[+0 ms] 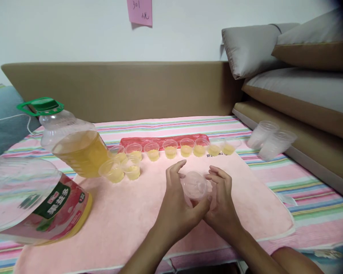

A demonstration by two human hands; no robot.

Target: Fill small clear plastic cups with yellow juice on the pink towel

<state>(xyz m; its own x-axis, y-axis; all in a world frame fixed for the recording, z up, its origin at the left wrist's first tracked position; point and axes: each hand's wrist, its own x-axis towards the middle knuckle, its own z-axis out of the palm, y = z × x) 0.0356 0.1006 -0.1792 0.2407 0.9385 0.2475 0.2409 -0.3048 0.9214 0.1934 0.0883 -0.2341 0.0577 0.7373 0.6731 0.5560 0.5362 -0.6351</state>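
Between both hands, above the pink towel, is a clear plastic cup, its mouth tipped toward me. My left hand curls around its left side, with the thumb across the front. From the right, the bent fingers of my right hand close on the cup; part of their contact is hidden. Whether more cups are nested in it I cannot tell. Beyond the hands, several small cups of yellow liquid stand in a row, with two more cups in front at the left end.
A large jug with a green handle and a labelled bottle stand at left, both holding yellow liquid. Behind the row lies a red plastic packet. Two stacks of clear cups lie tilted at right, beside piled cushions.
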